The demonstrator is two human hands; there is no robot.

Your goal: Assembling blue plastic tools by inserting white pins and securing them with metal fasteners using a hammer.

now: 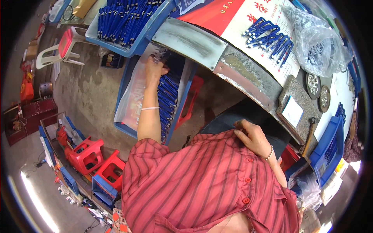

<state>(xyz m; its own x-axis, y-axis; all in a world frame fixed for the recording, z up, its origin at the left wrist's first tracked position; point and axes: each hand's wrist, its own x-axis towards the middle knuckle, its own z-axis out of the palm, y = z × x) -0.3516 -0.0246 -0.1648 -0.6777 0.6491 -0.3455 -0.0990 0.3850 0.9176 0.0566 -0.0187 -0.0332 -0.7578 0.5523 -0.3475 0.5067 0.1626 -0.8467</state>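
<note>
The left hand (154,72) reaches into a blue plastic crate (128,131) lined with a thin whitish sheet (130,95), its fingertips too shadowed to tell whether they grasp anything; slim, glossy blue rods (168,101) lie heaped beside and below it, partly hidden by the forearm. The right hand (253,136) rests at a striped red shirt (186,171), fingers loosely bent, nothing visible in them. Beyond, a worn, metal-edged table (246,72) overhangs a stained concrete floor (85,97).
</note>
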